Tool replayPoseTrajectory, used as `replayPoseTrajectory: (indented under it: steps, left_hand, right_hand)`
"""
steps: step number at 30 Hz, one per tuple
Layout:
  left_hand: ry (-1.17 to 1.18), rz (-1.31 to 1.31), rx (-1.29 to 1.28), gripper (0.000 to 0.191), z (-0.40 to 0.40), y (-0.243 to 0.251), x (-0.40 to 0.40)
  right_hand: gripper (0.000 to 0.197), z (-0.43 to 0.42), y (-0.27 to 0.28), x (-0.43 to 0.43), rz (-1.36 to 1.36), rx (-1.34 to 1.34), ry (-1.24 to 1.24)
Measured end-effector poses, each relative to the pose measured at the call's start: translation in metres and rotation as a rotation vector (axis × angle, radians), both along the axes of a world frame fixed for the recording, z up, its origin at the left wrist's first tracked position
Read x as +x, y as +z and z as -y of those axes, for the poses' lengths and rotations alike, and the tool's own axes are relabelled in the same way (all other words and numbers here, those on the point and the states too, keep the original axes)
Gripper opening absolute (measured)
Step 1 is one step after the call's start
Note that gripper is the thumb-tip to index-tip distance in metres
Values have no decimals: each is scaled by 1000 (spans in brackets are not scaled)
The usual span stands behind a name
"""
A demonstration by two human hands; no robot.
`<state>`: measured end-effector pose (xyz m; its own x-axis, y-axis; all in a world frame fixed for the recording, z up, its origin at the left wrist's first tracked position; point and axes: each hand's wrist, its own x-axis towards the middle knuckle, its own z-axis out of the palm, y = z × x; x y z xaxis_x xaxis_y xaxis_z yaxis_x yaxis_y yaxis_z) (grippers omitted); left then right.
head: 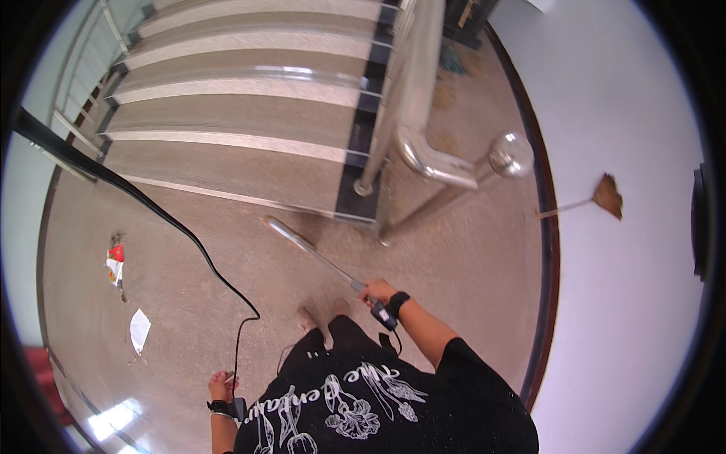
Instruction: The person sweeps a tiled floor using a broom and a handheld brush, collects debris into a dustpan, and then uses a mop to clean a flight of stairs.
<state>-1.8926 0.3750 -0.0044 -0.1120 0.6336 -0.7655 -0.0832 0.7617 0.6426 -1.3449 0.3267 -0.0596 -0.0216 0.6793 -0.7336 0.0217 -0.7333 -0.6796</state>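
My right hand (379, 292) is closed around the grey grip of a long-handled broom (323, 258). Its metal-coloured shaft slants up and left, and its far end is near the floor by the lowest stair. A black device with a cable sits at that wrist. At the lower left, my left hand (224, 386) has its fingers partly curled; whether something thin is between them cannot be told. A black strap and a small black device are on that wrist. Left of me, a red and white wrapper (115, 264) lies with dark debris, and a white paper scrap (139, 332) lies nearer.
Stairs (227, 147) rise ahead, with a steel handrail (417, 102) and a ball-topped post (510, 155) at their right. A white wall with dark skirting (550, 272) runs along the right. A dried leaf-like thing on a stalk (608, 197) shows against it. A black cable (170, 218) crosses the left.
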Motion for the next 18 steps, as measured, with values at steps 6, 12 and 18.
replayPoseTrajectory:
  steps: [6,12,18]
  left_hand:
    - [-136,1,-2,20,-15,-20,-7]
    - [-183,-22,-31,18,-31,-4,30]
    - [-293,-72,-3,19,-29,8,38]
  right_hand:
    - [10,34,110,45,-250,-230,-266]
    - [14,47,126,112,-230,-100,-321]
    - [13,25,129,137,28,70,-723]
